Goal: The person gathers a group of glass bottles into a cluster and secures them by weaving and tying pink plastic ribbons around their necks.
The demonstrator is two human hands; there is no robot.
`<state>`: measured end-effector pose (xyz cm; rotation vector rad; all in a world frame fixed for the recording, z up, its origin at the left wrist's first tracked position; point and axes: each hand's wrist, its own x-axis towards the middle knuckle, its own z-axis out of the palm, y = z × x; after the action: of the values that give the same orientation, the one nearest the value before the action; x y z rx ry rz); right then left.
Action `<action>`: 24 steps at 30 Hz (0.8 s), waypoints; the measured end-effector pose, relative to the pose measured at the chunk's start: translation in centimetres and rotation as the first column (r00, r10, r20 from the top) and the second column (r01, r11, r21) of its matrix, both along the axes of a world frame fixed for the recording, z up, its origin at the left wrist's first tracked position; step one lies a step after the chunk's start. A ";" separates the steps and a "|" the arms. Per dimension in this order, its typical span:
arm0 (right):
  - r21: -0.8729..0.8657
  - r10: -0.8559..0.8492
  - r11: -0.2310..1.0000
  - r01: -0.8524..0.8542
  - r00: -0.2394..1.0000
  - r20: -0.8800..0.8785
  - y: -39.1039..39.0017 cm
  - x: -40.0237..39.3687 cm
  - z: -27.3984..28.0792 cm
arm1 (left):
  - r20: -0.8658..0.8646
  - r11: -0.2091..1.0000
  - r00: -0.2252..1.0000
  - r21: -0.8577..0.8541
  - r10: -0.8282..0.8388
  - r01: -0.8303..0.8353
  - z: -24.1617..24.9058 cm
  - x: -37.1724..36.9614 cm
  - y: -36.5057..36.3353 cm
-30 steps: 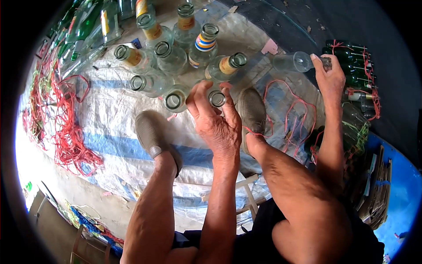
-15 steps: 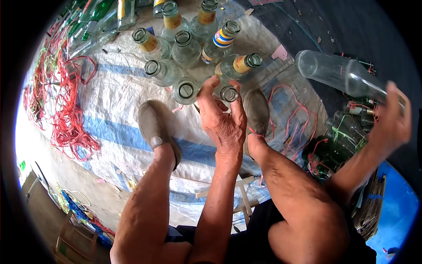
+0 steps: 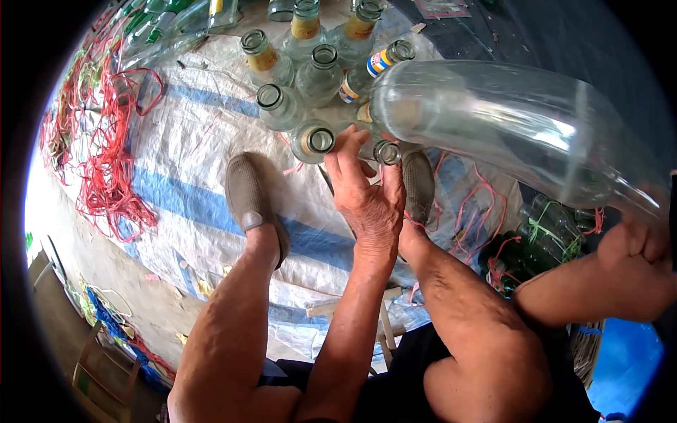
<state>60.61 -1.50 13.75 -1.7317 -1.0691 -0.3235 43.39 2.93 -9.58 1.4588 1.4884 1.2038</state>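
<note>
My right hand grips a large clear glass bottle by its neck at the right edge. That bottle lies tilted on its side in the air, its base toward the middle, hiding part of a labelled bottle behind it. Between the thumb and fingers of my left hand is the neck of a small clear glass bottle, standing near my right shoe. Just left of those fingers stands another clear bottle. Beyond it, several upright bottles form a cluster, among them one with a blue-and-yellow label.
A white sheet with blue stripes covers the ground under my shoes. Tangled red string lies at left. Green bottles lie at the upper left, and tied dark bottles at right. A blue surface shows at the lower right.
My right hand has moved lower, and the large bottle has come closer to the camera, its base swinging left over the cluster. My left hand stays at the small bottle. The view has shifted slightly.
</note>
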 end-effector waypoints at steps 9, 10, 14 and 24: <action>-0.085 0.260 0.961 -0.265 0.963 -0.069 5.4 -3.0 -3.5 | 0.047 0.998 0.997 0.003 0.061 -0.062 0.2 0.2 -0.2; -0.087 0.279 0.955 -0.284 0.958 -0.072 5.9 -3.3 -3.8 | 0.047 0.998 0.997 0.007 0.066 -0.067 0.2 0.3 -0.2; -0.108 0.360 0.923 -0.369 0.929 -0.089 7.9 -4.5 -5.2 | 0.033 0.996 0.996 0.028 0.083 -0.084 0.1 0.3 -0.1; -0.195 0.387 0.892 -0.408 0.912 -0.138 9.4 -6.4 -7.4 | 0.046 0.997 0.996 0.015 0.080 -0.081 0.0 0.3 -0.3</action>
<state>54.17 7.86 6.36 -1.6482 -1.3967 0.1420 43.65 2.60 -9.56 1.3851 1.5221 1.2918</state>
